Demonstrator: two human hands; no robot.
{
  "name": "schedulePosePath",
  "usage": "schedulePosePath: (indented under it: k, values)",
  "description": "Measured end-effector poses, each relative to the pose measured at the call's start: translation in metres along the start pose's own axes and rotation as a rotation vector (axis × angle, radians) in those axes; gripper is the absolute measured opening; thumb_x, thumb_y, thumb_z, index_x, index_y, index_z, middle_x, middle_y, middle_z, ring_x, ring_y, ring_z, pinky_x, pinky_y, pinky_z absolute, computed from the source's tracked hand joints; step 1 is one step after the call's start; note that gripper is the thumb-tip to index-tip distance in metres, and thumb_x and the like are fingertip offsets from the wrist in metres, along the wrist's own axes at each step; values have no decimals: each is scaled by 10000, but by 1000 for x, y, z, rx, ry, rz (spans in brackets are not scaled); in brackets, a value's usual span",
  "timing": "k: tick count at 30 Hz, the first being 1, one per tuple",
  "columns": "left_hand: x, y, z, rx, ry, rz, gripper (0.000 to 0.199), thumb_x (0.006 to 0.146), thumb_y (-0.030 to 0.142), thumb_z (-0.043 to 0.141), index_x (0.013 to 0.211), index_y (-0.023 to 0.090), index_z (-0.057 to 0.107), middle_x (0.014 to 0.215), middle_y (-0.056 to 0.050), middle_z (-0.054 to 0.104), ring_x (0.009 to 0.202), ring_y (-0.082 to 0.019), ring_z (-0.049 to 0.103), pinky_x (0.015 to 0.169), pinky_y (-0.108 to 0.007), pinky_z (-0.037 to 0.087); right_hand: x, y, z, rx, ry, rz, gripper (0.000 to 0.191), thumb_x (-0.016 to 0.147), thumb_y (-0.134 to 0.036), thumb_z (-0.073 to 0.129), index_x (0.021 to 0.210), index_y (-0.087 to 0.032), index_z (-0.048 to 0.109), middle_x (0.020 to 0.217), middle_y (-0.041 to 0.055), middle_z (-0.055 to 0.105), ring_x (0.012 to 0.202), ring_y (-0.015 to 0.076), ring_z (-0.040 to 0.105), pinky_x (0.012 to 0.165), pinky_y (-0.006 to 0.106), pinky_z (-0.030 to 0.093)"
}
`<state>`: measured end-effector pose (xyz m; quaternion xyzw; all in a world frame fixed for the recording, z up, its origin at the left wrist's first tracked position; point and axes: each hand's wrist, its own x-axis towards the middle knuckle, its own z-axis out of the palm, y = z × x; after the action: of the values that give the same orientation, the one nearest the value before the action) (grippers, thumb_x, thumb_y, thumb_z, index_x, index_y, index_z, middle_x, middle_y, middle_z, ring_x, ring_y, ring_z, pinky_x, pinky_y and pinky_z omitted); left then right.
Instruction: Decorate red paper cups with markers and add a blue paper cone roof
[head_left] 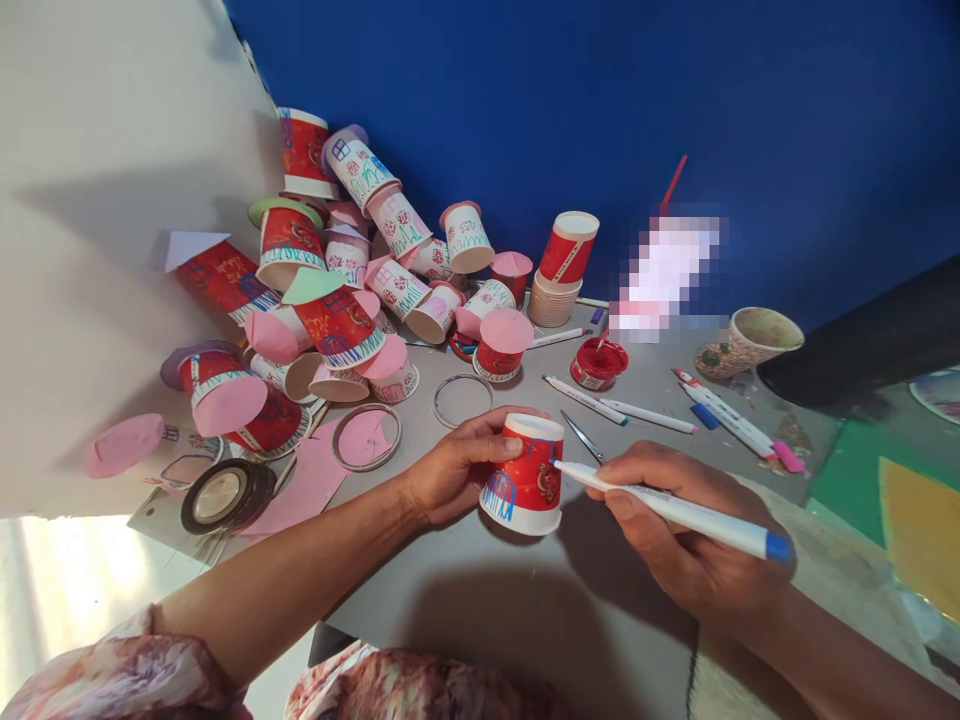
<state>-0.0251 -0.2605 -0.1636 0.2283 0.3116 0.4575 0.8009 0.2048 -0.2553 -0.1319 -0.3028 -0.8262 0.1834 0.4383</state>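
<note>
A red paper cup [536, 487] with white edges is upside down above the grey table [442, 590]. Blue strokes and an arched blue shape mark its side. My left hand [457, 460] is closed around the cup's left side, thumb on its front. A white marker [690, 515] with a blue end lies in the closed fingers of my right hand [694, 530]. The marker's tip meets or nearly meets the upper right of the cup. Just behind, between the cup and my right hand, lies a metal tool [582, 436].
Decorated cups [341, 330] with paper tops pile up at the left. Behind stand stacked cups [566, 255], a red paint jar [598, 364] and a patterned cup [750, 342]. Markers [727, 418] lie at the right; tape rings [367, 437] and pink paper [304, 487] lie left.
</note>
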Motion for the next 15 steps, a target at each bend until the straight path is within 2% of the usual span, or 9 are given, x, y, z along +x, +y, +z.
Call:
schedulePosePath:
  k: [10, 15]
  values:
    - [0, 0, 0, 15, -11, 4, 516, 690, 261, 907, 1159, 136, 733, 1043, -123, 787, 874, -224, 729, 880, -350, 539, 1, -3, -1, 40, -14, 0, 81, 940, -184, 634, 969, -234, 690, 760, 4, 754, 593, 150, 694, 544, 260, 533]
    - [-1, -3, 3, 17, 12, 32, 493, 679, 218, 909, 1136, 152, 738, 1080, -114, 782, 914, -220, 727, 883, -330, 540, 8, -9, -5, 54, -77, -105, 119, 933, -143, 606, 995, -220, 672, 750, 9, 752, 590, 144, 692, 526, 240, 530]
